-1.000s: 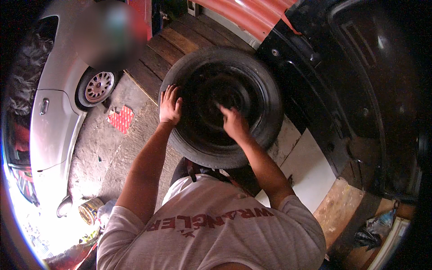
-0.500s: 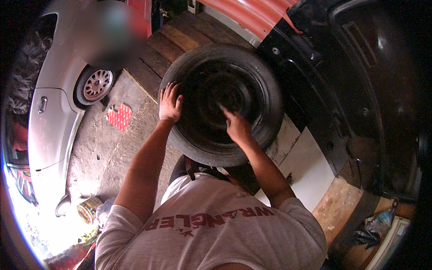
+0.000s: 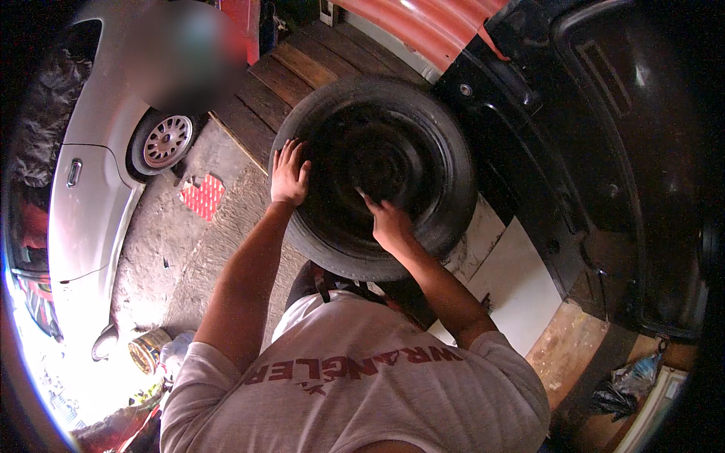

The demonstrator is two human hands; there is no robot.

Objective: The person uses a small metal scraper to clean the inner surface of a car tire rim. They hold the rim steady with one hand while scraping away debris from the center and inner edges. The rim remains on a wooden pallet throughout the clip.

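Note:
A black tire on a dark wheel (image 3: pixel 445 140) stands in front of me, its face turned up toward me. My left hand (image 3: pixel 289 177) is open, lying with spread fingers on the tire's left sidewall. Over the lower part of the wheel's face, my right hand (image 3: pixel 390 225) points its index finger toward the hub. Its other fingers are curled, and I see nothing held in them. Whether that fingertip touches the wheel is too dark to tell.
A silver car (image 3: pixel 94 204) stands at the left, near a red patterned piece (image 3: pixel 202 198) on the floor. Dark wooden planks (image 3: pixel 302 72) lie beyond the tire. A large black car panel (image 3: pixel 596 151) fills the right, with a white board (image 3: pixel 513 279) below it. A bucket (image 3: pixel 149 351) sits lower left.
My right hand has shifted slightly left and down, its pointing finger moving lower left across the wheel's face. My left hand stays on the tire.

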